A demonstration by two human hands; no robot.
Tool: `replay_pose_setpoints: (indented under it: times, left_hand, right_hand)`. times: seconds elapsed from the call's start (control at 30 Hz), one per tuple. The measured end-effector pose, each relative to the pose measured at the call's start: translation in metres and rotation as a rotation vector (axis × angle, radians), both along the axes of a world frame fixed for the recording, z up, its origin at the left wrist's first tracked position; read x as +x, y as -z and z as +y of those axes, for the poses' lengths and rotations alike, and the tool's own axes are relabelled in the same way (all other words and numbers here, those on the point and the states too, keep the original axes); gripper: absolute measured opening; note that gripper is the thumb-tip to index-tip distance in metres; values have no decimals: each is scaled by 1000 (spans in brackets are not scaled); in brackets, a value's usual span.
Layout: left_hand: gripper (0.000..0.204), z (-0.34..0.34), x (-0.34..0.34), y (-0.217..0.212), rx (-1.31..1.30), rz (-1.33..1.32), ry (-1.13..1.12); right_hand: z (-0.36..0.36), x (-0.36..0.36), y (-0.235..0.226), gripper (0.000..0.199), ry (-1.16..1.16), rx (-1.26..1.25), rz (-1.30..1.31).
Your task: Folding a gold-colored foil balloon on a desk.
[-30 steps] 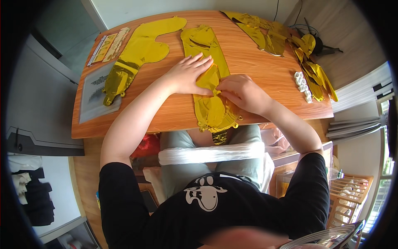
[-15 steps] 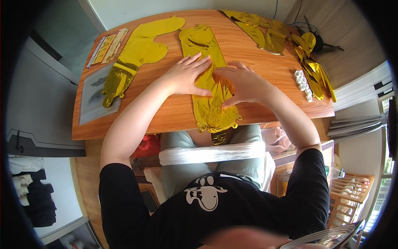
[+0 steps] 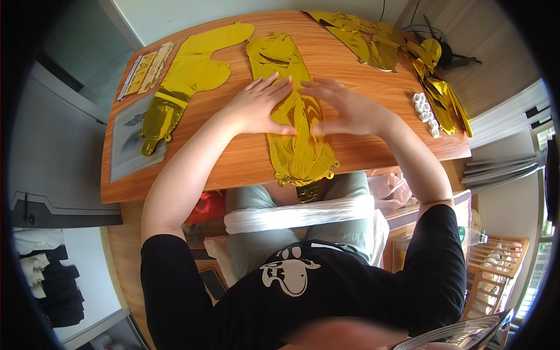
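Note:
A flat gold foil balloon point(image 3: 301, 153) lies lengthwise on the wooden table before me, its tail end hanging over the near edge toward my lap. My left hand point(image 3: 261, 107) rests along the balloon's left side, fingers spread and pointing away. On its right side is my right hand point(image 3: 344, 109), somewhat blurred, with fingers stretched and parted. Neither hand grips anything. The foil between them is wrinkled and shiny. Left of it lies a second flat gold foil balloon point(image 3: 192, 64), curved at the far end and creased near its bottom.
More crumpled gold foil point(image 3: 373, 49) spreads over the far right of the table point(image 3: 221, 160). Small white ribbon rolls point(image 3: 424, 111) sit at the right. At the left are a clear plastic bag point(image 3: 123, 140) and paper strips point(image 3: 146, 70). White wrapped material point(image 3: 297, 214) crosses my lap.
My right hand has shifted slightly outward to the right and looks blurred. The left hand stays nearly in place. The whole view has turned slightly.

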State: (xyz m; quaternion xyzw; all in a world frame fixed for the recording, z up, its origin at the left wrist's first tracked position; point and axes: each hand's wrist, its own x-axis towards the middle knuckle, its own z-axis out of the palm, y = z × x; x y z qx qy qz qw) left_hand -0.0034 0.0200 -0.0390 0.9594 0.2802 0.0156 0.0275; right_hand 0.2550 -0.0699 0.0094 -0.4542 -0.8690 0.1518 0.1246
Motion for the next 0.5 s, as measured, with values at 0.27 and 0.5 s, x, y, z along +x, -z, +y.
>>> replay_pose_setpoints:
  times: [0.27, 0.5]
  left_hand:
    - [119, 2, 0, 2, 5, 4, 15]
    - [119, 1, 0, 0, -5, 4, 12]
  right_hand:
    - [-6, 23, 19, 31, -192, 223, 76]
    - [-7, 22, 23, 32, -238, 281, 75]
